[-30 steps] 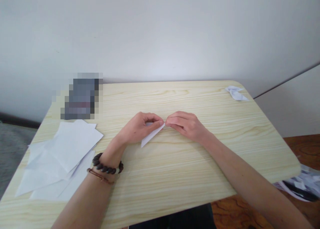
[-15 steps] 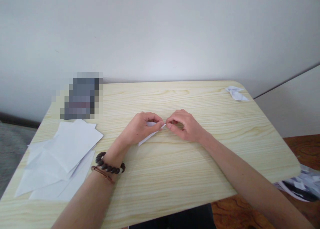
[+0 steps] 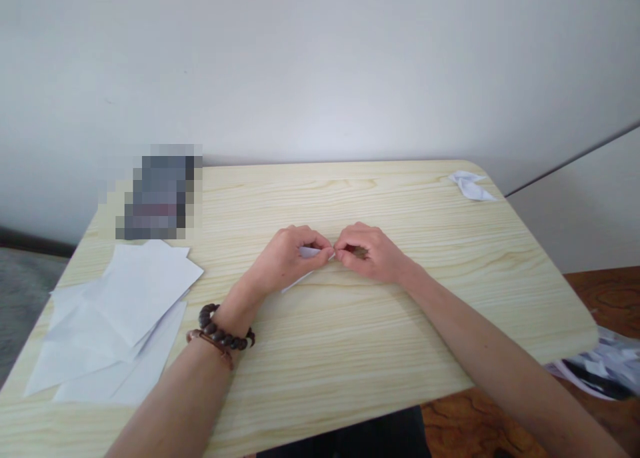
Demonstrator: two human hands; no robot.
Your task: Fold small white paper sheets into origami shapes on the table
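Note:
My left hand (image 3: pixel 295 257) is closed in a pinch on a folded piece of white paper (image 3: pixel 309 252), just above the middle of the table. Most of the paper is hidden behind the thumb and fingers; a thin edge shows below the thumb. My right hand (image 3: pixel 367 251) meets it from the other side, thumb and index finger pinched together at the paper's narrow tip. The fingertips of both hands are touching or almost so. On my left wrist are a dark bead bracelet (image 3: pixel 213 325) and a brown cord.
Several loose white sheets (image 3: pixel 150 291) overlap on the left of the wood-grain table (image 3: pixel 350 358). Behind them lies a dark blurred-out object (image 3: pixel 160 195). A folded white paper figure (image 3: pixel 471 187) rests at the far right corner. Below the right edge stands a container of paper scraps (image 3: pixel 610 358).
My left hand has shifted slightly right, so the fingertips are closer together. Less of the folded paper shows. The view has moved a little.

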